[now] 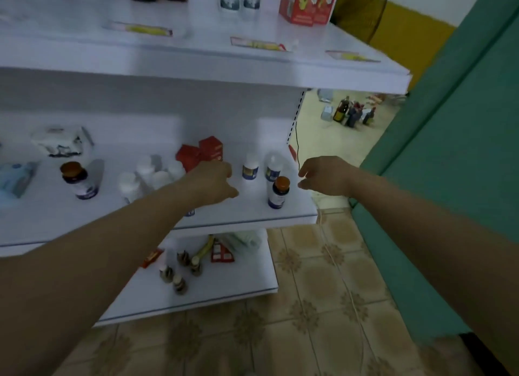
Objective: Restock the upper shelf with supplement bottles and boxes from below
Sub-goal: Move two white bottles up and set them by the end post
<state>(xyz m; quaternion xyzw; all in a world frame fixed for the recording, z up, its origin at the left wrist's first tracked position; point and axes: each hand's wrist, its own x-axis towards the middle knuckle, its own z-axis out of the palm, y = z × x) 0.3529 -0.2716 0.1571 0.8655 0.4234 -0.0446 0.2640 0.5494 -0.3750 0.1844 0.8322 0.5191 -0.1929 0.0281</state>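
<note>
Two hands reach toward the middle shelf (241, 211), below the upper shelf (196, 54). My left hand (216, 179) is just in front of the red boxes (200, 153), fingers curled; contents cannot be determined. My right hand (323, 176), fingers loosely parted and empty, is right of the orange-capped bottle (278, 191).

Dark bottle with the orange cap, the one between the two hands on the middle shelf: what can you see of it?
The dark bottle stands upright near the front right corner of the middle shelf. It has an orange cap, a dark body that looks like glass, and a pale label with a blue band, too blurred to read. Nothing touches it: the left hand and the right hand are on either side, apart from it. A white-capped bottle stands just behind.
</note>
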